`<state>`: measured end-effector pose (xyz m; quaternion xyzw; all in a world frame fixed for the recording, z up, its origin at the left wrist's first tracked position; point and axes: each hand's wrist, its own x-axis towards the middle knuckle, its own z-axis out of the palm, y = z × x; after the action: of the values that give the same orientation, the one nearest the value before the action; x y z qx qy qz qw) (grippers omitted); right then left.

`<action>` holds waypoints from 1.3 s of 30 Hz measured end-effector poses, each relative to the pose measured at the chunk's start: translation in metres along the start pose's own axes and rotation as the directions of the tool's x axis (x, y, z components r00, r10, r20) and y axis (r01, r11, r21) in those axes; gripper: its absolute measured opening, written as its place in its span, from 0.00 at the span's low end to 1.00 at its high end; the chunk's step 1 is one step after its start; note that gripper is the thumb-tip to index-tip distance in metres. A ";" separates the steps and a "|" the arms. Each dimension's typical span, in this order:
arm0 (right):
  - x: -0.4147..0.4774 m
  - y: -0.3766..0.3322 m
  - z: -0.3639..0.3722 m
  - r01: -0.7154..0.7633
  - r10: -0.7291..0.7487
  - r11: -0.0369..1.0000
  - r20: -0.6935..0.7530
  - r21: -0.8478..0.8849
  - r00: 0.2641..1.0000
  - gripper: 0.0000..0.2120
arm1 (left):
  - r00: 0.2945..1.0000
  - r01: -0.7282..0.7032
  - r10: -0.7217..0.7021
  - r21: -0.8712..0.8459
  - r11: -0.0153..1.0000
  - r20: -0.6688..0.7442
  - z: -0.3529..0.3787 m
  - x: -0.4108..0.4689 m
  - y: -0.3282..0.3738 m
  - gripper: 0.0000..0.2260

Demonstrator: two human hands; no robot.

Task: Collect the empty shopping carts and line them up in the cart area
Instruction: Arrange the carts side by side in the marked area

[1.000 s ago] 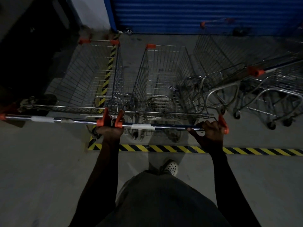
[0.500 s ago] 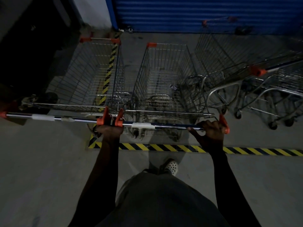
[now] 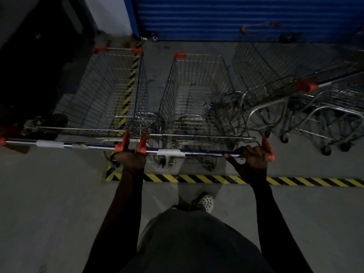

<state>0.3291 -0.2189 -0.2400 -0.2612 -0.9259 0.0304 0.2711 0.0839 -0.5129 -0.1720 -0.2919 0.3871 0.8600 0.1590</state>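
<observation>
Chrome bars: the left handle bar (image 3: 49, 144) and right handle bar (image 3: 202, 153) run end to end in one nearly straight line across the head view. Orange brackets (image 3: 123, 143) stand where they meet.
Left hand (image 3: 130, 161): its fingers are curled over the joint between the two bars, and it seems to grip both bar ends at once. The fingertips are hidden in the dim light.
Right hand (image 3: 254, 162): it is wrapped round the right handle bar, just inside that bar's far orange end. The thumb is stretched along the bar.
Left cart (image 3: 110, 91): an empty wire basket that stands over the lengthwise strip of striped tape.
Right cart (image 3: 193, 91): an empty wire basket just beside the left cart and parallel to it. Its nose points at the blue shutter (image 3: 236, 16).
Striped tape (image 3: 197, 179): a yellow-and-black strip on the concrete floor (image 3: 49, 203). It crosses below the hands, and both baskets lie beyond it.
Other carts (image 3: 266, 75): several stand askew to the right, near the right cart, and one is turned crosswise.
Shoe (image 3: 205, 200): a pale perforated shoe just behind the tape, between the arms.
Change over the last second: both grips sit on the same spots. The carts, tape and shutter have barely shifted in the view.
</observation>
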 end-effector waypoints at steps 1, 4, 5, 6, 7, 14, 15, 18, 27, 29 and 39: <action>-0.002 0.001 0.005 0.012 -0.011 0.999 -0.037 0.036 0.999 0.25 | 0.997 -0.077 0.077 -0.076 0.994 -0.002 -0.001 -0.001 -0.004 0.18; -0.001 0.000 0.002 0.047 -0.044 0.998 -0.049 0.043 0.998 0.25 | 0.810 -0.375 0.549 0.540 0.754 -0.205 0.003 -0.005 -0.018 0.17; -0.001 0.001 0.002 0.052 -0.050 0.998 -0.069 0.034 0.996 0.24 | 0.647 -0.559 0.752 0.593 0.579 -0.125 0.000 0.003 -0.020 0.12; -0.001 0.001 0.001 0.055 -0.052 0.998 -0.074 0.032 0.996 0.23 | 0.500 -0.726 0.862 0.582 0.367 0.080 -0.002 0.012 -0.026 0.10; -0.002 0.001 0.003 0.055 -0.053 0.998 -0.081 0.028 0.995 0.23 | 0.384 -0.832 0.847 0.535 0.144 0.369 -0.005 0.020 -0.036 0.07; -0.003 0.001 0.005 0.005 -0.002 0.999 -0.050 0.045 0.999 0.25 | 0.378 -0.871 -0.059 0.333 -0.362 0.924 0.016 -0.015 -0.092 0.13; -0.003 0.001 0.005 0.001 0.002 0.999 -0.050 0.044 0.999 0.25 | 0.418 -0.852 -0.097 0.353 -0.387 0.903 0.011 -0.012 -0.093 0.16; -0.003 0.000 0.005 -0.003 0.005 0.999 -0.055 0.040 0.998 0.24 | 0.385 -0.851 -0.083 0.319 -0.418 0.919 0.006 -0.011 -0.093 0.16; 0.000 -0.002 0.004 0.003 0.000 0.999 -0.056 0.052 0.998 0.25 | 0.381 -0.855 -0.050 0.331 -0.398 0.923 0.007 -0.005 -0.093 0.16; 0.001 -0.003 0.003 -0.012 0.015 0.998 -0.052 0.055 0.999 0.25 | 0.374 -0.853 -0.032 0.330 -0.404 0.927 0.008 -0.008 -0.092 0.15; 0.000 -0.003 0.004 -0.001 0.004 0.999 -0.052 0.046 0.999 0.25 | 0.291 -0.853 0.285 0.383 -0.355 0.913 -0.010 -0.022 -0.088 0.07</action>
<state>0.3260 -0.2212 -0.2427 -0.2567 -0.9173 0.0455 0.3009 0.1487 -0.4647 -0.2137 0.3572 0.8520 0.3631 -0.1207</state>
